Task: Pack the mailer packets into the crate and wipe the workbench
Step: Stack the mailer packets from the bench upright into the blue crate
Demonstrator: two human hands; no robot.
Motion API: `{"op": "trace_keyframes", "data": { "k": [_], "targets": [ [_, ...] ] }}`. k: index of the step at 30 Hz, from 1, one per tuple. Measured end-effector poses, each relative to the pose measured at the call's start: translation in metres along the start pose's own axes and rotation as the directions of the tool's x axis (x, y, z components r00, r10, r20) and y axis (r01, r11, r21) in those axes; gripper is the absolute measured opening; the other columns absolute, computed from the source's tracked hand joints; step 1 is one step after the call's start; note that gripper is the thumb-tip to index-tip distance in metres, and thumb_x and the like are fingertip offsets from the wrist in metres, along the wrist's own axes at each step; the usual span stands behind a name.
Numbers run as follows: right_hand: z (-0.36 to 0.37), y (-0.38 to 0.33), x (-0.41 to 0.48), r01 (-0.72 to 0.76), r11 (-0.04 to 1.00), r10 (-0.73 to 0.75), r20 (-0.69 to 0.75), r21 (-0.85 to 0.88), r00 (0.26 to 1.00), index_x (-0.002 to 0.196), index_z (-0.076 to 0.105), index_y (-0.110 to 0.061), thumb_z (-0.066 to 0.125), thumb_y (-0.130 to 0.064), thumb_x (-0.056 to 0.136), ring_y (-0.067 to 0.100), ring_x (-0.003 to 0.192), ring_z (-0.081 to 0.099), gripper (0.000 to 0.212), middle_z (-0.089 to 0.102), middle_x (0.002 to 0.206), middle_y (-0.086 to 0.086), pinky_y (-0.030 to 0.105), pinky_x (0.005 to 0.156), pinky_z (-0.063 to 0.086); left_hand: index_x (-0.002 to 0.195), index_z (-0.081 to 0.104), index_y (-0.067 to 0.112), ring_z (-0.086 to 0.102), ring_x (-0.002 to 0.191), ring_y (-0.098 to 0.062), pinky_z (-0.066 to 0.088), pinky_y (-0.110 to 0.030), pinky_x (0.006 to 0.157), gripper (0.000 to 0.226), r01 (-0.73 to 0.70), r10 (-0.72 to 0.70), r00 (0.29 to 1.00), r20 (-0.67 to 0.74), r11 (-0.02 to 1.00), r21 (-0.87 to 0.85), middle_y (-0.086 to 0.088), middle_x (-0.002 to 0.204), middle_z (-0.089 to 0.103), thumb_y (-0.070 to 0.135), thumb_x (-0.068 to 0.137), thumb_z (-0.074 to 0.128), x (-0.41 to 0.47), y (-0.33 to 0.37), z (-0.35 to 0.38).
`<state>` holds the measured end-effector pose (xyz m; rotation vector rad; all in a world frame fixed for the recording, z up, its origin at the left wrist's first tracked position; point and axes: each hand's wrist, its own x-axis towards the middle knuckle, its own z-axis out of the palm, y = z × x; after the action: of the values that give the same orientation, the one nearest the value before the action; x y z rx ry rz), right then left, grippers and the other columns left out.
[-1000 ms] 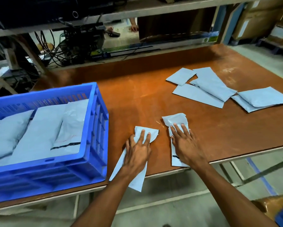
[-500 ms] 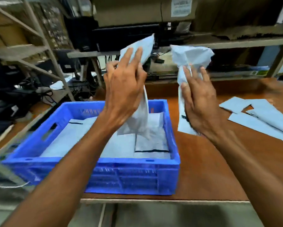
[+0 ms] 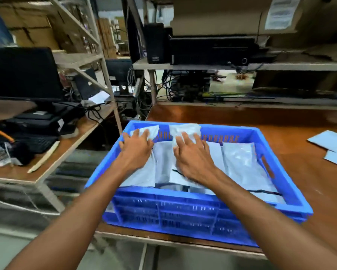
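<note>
room: storage racks with cartons; dark computer boxes and cables on the shelf behind the bench.
surface: brown workbench [image 3: 241, 121], glossy, scuffed.
far left: side desk with monitor [image 3: 23, 73], not part of the job.
crate [image 3: 183, 209]: blue, slotted walls, at the bench's near-left corner, so I reach straight in.
left hand [image 3: 136, 151]: fingers spread flat on top of left packet [image 3: 144, 174], pressing it down, not clenched; no curl around it that I can see.
left packet: pale grey mailer inside the crate's left end, top corner poking up against the far wall.
right hand [image 3: 193, 158]: same, flat fingers pushing down right packet [image 3: 185, 129], just beside the left one.
right packet: crinkled grey plastic, black strip near the lower end.
packed packets [image 3: 239, 162]: lie flat and overlapping in the crate's right half.
loose packets [image 3: 327, 140]: on the bench at the right edge, well apart from the crate.
why: probably flattening both so more fit.
progress: packing part done; no wiping cloth in view.
</note>
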<state>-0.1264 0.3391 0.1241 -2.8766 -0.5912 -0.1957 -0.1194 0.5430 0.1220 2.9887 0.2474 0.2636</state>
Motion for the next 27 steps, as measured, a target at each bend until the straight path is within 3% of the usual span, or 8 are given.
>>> {"op": "trace_keyframes", "data": {
  "k": [4,8,12,16,20,22,24,27],
  "targets": [
    [0.025,0.022,0.001,-0.171,0.985,0.169,0.402,-0.031,0.900,0.155,0.013,-0.027,0.016,-0.055,0.102,0.039,0.150,-0.003,0.060,-0.004,0.166,0.003,0.060,0.117,0.009,0.157,0.011,0.031,0.011,0.147,-0.045,0.020,-0.064,0.114,0.068,0.004,0.003,0.953,0.304,1.000,-0.021,-0.015,0.165,0.007,0.061,0.097,0.017,0.013,-0.005,0.021],
    [0.019,0.023,0.004,-0.101,0.991,0.122,0.294,-0.085,0.948,0.157,0.007,-0.034,0.016,-0.065,0.098,0.035,0.151,-0.010,0.067,-0.010,0.166,0.000,0.060,0.117,-0.001,0.153,-0.011,0.046,-0.008,0.152,-0.035,0.008,-0.060,0.119,0.065,-0.226,0.172,0.881,0.441,0.971,0.073,0.006,0.165,-0.018,0.066,0.098,0.017,0.011,-0.018,0.032],
    [0.030,0.024,0.009,-0.104,0.991,0.135,0.521,-0.088,0.843,0.155,-0.011,-0.041,0.009,-0.072,0.095,0.035,0.149,-0.021,0.070,-0.024,0.163,-0.005,0.061,0.117,-0.007,0.154,-0.013,0.040,-0.013,0.151,-0.033,0.002,-0.056,0.121,0.056,-0.273,0.126,0.779,0.614,0.950,0.150,0.011,0.161,-0.021,0.051,0.105,0.011,0.011,-0.029,0.035],
    [0.028,0.033,0.005,-0.050,0.997,0.073,0.532,-0.057,0.844,0.155,-0.007,-0.041,0.008,-0.074,0.093,0.034,0.148,-0.022,0.072,-0.020,0.164,-0.005,0.061,0.116,-0.011,0.158,-0.005,0.031,-0.004,0.152,-0.035,0.006,-0.054,0.122,0.059,-0.268,0.137,0.830,0.541,0.948,0.170,0.000,0.165,-0.011,0.050,0.105,0.016,0.013,-0.024,0.029],
    [-0.007,0.054,-0.001,0.009,0.998,-0.028,0.343,0.056,0.939,0.154,0.022,-0.038,0.020,-0.069,0.096,0.029,0.152,-0.001,0.065,0.006,0.166,-0.004,0.060,0.118,-0.002,0.152,0.029,0.023,0.032,0.142,-0.034,0.034,-0.057,0.110,0.062,-0.208,0.199,0.968,0.154,0.977,0.050,-0.010,0.159,0.030,0.056,0.100,0.027,0.014,0.002,0.009],
    [-0.037,0.085,-0.010,0.035,0.994,-0.044,0.088,0.102,0.995,0.144,0.044,-0.031,0.038,-0.058,0.099,0.025,0.145,0.029,0.053,0.035,0.156,-0.001,0.058,0.116,0.017,0.145,0.042,0.019,0.044,0.133,-0.035,0.041,-0.056,0.103,0.063,-0.296,0.298,0.955,0.016,0.953,-0.066,-0.011,0.147,0.046,0.058,0.097,0.030,0.012,0.042,-0.002],
    [-0.066,0.133,-0.025,0.034,0.993,-0.017,-0.151,0.114,0.988,0.129,0.058,-0.024,0.051,-0.043,0.095,0.024,0.125,0.054,0.040,0.058,0.135,-0.003,0.048,0.106,0.037,0.141,0.047,0.019,0.048,0.127,-0.035,0.041,-0.054,0.103,0.062,-0.395,0.389,0.919,-0.069,0.903,-0.168,-0.009,0.142,0.050,0.059,0.095,0.033,0.004,0.098,-0.010],
    [-0.105,0.223,-0.058,-0.096,0.980,0.148,-0.318,0.173,0.936,0.118,0.065,-0.023,0.054,-0.032,0.088,0.021,0.109,0.063,0.033,0.067,0.120,-0.002,0.037,0.095,0.047,0.139,0.049,0.021,0.049,0.122,-0.033,0.041,-0.048,0.103,0.060,-0.565,0.538,0.825,-0.176,0.796,-0.217,-0.006,0.137,0.052,0.057,0.093,0.037,-0.007,0.201,-0.019]
  ]
}}
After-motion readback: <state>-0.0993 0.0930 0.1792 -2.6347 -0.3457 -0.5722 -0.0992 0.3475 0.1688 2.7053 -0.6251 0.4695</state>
